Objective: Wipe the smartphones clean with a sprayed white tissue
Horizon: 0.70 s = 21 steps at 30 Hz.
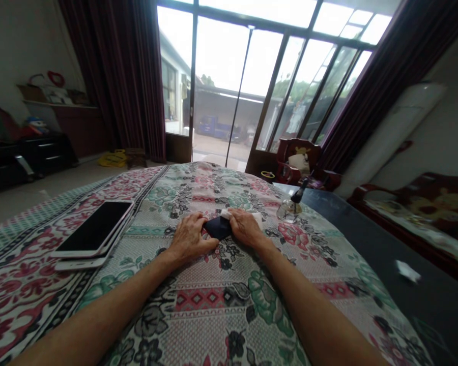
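On the patterned tablecloth lies a flat, dark, smooth-faced object (pixel 218 228), likely a phone, between my two hands. My left hand (pixel 191 235) grips its left edge, the thumb along the near side and the fingers around the far side. A white tissue (pixel 226 213) is bunched under the fingers of my right hand (pixel 246 226), pressed against the right end of the dark face. Part of the tissue sticks out beyond the knuckles. The fingers cover both ends of the dark object.
Stacked white-framed phones (pixel 95 229) lie to the left. A clear bottle with a black top (pixel 292 204) stands at the right. The floral tablecloth (pixel 229 310) leaves a dark tabletop (pixel 370 239) exposed on the right, where a crumpled white tissue (pixel 407 271) lies. Chairs and glass doors are beyond.
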Available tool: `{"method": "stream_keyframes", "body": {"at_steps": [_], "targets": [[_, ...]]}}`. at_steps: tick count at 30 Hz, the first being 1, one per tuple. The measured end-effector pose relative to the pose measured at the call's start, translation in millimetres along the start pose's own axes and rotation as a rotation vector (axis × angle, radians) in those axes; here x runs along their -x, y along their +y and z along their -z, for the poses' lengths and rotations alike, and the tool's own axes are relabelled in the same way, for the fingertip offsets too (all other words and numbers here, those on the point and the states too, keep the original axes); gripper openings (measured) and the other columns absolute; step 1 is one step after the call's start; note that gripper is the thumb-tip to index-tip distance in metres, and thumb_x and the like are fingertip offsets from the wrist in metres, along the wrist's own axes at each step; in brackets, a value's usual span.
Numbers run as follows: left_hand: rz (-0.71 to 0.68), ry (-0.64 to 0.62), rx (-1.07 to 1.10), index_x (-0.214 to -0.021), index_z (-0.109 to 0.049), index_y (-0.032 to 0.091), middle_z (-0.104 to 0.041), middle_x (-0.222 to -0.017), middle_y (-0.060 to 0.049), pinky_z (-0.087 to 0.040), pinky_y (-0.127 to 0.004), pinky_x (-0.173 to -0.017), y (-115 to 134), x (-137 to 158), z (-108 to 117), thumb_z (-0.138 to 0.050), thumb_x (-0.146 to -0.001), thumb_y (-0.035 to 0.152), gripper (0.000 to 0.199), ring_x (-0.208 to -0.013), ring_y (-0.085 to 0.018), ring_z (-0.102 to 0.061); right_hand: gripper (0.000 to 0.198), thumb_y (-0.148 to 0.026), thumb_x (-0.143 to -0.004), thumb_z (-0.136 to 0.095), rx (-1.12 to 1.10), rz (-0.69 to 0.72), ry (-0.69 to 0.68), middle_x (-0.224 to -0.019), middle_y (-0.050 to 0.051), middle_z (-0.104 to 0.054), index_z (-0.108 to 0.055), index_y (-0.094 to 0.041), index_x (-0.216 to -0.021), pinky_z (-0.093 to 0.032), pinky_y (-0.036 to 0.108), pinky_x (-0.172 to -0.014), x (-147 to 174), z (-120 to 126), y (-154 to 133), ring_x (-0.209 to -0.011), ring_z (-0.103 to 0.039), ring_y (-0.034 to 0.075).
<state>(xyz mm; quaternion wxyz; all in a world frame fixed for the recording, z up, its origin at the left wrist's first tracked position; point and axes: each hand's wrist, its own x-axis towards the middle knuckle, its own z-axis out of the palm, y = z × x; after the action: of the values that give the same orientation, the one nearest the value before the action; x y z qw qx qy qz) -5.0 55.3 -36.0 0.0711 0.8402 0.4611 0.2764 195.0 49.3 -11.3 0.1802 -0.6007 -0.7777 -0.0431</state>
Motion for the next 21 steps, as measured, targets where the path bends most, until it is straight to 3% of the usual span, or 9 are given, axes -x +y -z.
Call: {"method": "stream_keyframes", "body": {"at_steps": [7,14,21], "targets": [[-0.016,0.028,0.058,-0.107,-0.061,0.015,-0.054,-0.124,-0.012,-0.04,-0.044,-0.1,-4.8,-2.9,0.0,-0.063,-0.066,0.04,0.048,-0.112,-0.03,-0.051,0.027,-0.016,-0.09,-0.041,-0.004,0.072,-0.006,-0.111,0.006,-0.067,-0.063,-0.02,-0.104,-0.041,0.032,-0.091,3.9,1.8,-28.4,-0.104,-0.057,0.02],[-0.052,-0.038,0.145,-0.095,-0.069,0.017,-0.061,-0.116,-0.011,-0.041,-0.042,-0.1,-6.2,-7.8,12.2,-0.062,-0.068,0.038,0.035,-0.109,-0.028,-0.055,0.024,-0.016,-0.091,-0.041,0.023,0.117,0.014,-0.105,0.008,-0.068,-0.063,-0.02,-0.1,-0.042,0.033,-0.086,0.2,1.6,-33.0,-0.1,-0.058,0.021],[-0.047,-0.092,0.145,-0.094,-0.071,0.015,-0.061,-0.117,-0.013,-0.042,-0.042,-0.098,-11.1,-12.9,21.2,-0.064,-0.064,0.034,0.036,-0.109,-0.029,-0.056,0.023,-0.014,-0.092,-0.041,0.074,0.15,-0.021,-0.093,0.009,-0.069,-0.062,-0.019,-0.085,-0.042,0.031,-0.082,-7.8,5.7,-33.3,-0.088,-0.061,0.019]]}}
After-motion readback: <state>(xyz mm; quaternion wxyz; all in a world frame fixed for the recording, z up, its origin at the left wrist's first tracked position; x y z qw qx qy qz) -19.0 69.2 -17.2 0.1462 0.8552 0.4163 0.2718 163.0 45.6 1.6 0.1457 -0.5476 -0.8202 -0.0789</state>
